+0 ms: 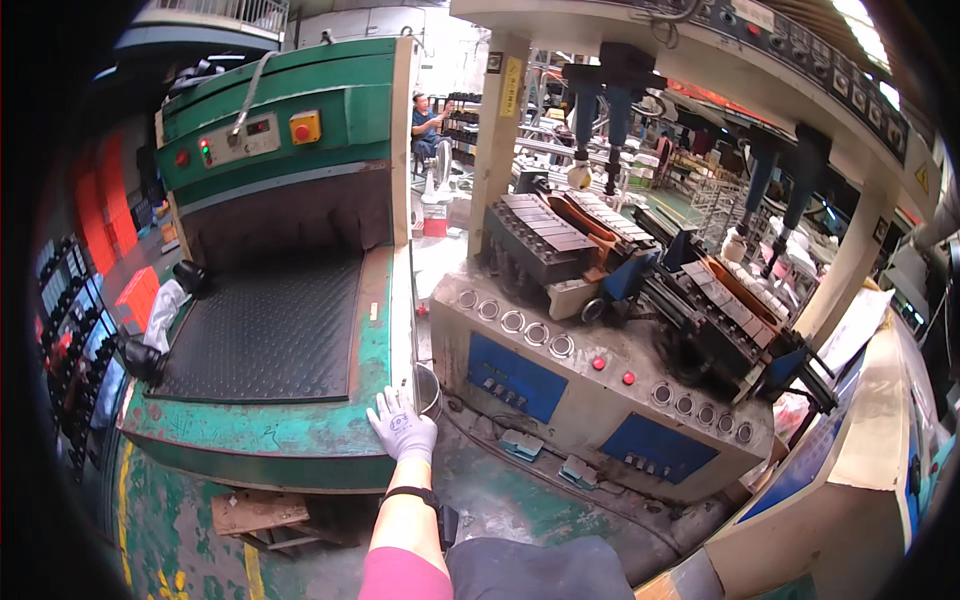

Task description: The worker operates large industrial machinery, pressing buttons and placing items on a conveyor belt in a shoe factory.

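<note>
My left hand (404, 430), in a white glove with a dark band at the wrist, reaches forward from the lower edge. Its fingers are spread, and nothing is in them. It is at the front right corner of a green machine (270, 440); whether it touches the green edge I cannot tell. On that machine's bed lies a black studded mat (270, 330), running back to a dark curtain (290, 218). Beside the hand, in the gap between the machines, stands a bucket-like container (428, 388). My right hand is not in view.
A beige machine (600, 420) with clamp-like fixtures (580, 230) stands to the right, foot pedals (522, 446) on the floor before it. Black shoe-like pieces (143, 360) sit at the green machine's left edge. A wooden stool (260, 512) is below. A person (428, 125) sits far back.
</note>
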{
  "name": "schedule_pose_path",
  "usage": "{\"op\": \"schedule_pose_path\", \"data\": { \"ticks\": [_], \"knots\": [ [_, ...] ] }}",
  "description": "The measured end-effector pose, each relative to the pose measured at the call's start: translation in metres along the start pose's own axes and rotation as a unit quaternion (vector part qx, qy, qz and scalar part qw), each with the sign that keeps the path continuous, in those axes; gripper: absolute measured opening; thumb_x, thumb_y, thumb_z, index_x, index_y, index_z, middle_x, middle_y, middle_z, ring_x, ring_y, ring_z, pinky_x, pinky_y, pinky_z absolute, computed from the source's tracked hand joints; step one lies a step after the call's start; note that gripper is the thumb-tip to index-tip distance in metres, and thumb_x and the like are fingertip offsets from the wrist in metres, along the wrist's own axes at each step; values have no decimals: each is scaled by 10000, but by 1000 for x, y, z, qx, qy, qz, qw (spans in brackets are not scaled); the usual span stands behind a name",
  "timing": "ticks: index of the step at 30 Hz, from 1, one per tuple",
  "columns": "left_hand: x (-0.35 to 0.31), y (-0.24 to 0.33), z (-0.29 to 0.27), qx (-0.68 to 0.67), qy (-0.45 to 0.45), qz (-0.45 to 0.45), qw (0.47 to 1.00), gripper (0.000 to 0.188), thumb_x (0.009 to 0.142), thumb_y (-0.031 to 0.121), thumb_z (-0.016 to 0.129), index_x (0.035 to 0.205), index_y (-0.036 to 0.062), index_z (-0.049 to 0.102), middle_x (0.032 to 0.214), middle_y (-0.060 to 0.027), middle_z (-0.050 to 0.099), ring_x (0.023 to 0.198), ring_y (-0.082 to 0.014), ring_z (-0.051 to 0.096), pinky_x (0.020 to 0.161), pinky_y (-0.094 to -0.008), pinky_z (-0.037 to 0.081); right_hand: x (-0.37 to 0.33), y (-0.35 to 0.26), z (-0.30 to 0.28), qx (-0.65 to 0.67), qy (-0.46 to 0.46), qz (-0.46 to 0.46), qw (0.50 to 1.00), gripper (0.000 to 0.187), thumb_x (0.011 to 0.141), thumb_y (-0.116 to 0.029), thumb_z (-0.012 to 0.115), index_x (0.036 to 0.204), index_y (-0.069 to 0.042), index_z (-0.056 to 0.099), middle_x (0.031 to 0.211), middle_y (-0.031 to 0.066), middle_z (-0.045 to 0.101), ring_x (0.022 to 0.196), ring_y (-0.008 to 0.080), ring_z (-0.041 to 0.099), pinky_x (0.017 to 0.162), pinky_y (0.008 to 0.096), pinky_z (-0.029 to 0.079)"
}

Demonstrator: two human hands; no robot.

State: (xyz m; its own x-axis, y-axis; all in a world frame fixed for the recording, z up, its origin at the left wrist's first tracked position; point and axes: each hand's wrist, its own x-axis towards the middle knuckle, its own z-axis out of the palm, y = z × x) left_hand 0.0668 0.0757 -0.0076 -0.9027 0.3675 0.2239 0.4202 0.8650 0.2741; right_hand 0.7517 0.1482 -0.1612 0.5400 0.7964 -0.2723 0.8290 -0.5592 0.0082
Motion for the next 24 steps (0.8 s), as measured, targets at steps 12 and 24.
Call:
{"op": "schedule_pose_path", "data": {
  "ticks": [12, 24],
  "knots": [
    [-3, 11, 0, 8, -10, -13, 1000, 687, 772, 315, 632, 1421, 166, 464, 1528, -71, 401, 1442, -235, 300, 1203, -471, 148, 28, 36, 29, 10, 157, 66, 985, 923, 922, -655, 290, 1481, 76, 216, 1538, 273, 210, 1439, 401, 190, 1157, 518, 172],
    [-1, 3, 11, -41, 83, 28, 995, 508, 740, 270, 635, 1221, 107, 623, 1363, -51, 554, 1326, -204, 436, 1131, -397, 277, 45, 41, 32, 19, 184, 96, 978, 873, 929, -617, 315, 1474, 63, 248, 1522, 263, 250, 1424, 393, 225, 1144, 514, 199]
  ]
}}
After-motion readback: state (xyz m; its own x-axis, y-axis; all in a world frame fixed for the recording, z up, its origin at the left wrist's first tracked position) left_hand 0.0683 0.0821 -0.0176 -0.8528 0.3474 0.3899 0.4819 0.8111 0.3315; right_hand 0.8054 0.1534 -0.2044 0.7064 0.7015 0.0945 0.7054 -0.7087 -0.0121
